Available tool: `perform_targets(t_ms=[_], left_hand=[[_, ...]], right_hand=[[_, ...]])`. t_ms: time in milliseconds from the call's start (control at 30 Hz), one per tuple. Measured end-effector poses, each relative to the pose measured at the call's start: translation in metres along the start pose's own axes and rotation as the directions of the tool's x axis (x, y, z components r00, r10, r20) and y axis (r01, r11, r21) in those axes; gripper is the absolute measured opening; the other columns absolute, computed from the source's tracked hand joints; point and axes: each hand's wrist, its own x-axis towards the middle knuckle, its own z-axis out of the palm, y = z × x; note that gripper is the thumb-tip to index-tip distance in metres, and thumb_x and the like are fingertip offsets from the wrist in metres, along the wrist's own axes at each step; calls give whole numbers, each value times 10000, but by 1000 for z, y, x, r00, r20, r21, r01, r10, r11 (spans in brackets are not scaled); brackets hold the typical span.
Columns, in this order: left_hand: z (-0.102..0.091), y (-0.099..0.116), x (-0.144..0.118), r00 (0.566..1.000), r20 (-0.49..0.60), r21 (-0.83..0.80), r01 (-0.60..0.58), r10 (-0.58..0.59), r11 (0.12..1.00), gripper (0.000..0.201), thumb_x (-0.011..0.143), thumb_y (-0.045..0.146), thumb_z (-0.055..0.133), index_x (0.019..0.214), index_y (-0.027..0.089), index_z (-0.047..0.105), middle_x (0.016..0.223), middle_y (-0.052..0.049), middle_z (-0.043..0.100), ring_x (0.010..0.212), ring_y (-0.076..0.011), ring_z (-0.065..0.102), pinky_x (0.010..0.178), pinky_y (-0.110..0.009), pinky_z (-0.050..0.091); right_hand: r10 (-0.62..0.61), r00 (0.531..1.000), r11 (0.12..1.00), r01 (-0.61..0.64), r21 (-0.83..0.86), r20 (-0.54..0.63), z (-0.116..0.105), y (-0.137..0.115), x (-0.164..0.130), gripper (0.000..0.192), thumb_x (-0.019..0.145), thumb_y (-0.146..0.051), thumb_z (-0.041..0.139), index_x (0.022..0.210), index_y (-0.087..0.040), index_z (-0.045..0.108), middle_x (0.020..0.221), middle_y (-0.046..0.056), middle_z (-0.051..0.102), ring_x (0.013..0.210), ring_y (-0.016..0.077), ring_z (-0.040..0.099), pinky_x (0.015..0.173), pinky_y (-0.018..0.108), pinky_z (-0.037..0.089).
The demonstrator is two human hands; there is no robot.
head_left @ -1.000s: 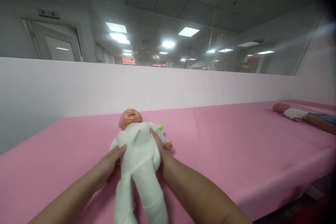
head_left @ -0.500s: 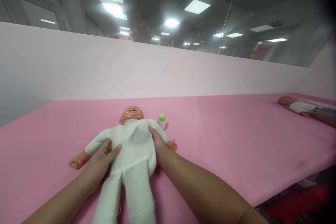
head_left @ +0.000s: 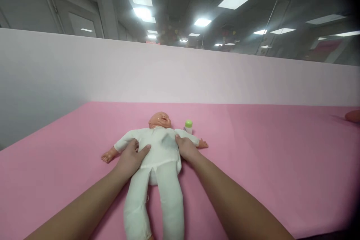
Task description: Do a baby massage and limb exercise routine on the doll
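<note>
A baby doll (head_left: 159,150) in a white cloth suit lies flat on its back on the pink table (head_left: 253,150), head away from me and arms spread. My left hand (head_left: 131,157) holds the doll's torso on its left side, thumb over the belly. On the other side of the torso, my right hand (head_left: 187,149) grips it under the arm. A small bottle with a green cap (head_left: 188,126) stands just right of the doll's head.
A pale pink partition wall (head_left: 197,75) runs along the far edge of the table, with glass above it. At the far right edge a bit of another doll (head_left: 353,116) shows. The table's near edge drops off at the lower right.
The doll has been lowered from upright to lying flat on the table, its arms now spread. My view has turned left, so the second doll is almost out of frame.
</note>
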Motion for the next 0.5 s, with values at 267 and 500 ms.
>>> perform_targets(t_ms=[267, 500], left_hand=[[-16, 9, -2, 996, 90, 227, -32, 12, 973, 450, 906, 674, 550, 856, 230, 597, 867, -62, 705, 822, -287, 665, 708, -370, 439], [-24, 5, -7, 993, 26, 292, -114, 112, 950, 465, 912, 610, 577, 1107, 212, 718, 1207, -121, 697, 1033, -310, 711, 883, -412, 533]], right_hand=[[-19, 1000, 948, 16, -319, -6, -20, -8, -2, 484, 972, -482, 570, 557, -235, 544, 590, 37, 633, 571, 205, 561, 583, 319, 339], [-151, 984, 965, 125, -230, -99, -18, -17, -15, 259, 914, -339, 597, 677, -236, 590, 673, -11, 670, 612, 176, 582, 584, 291, 380]])
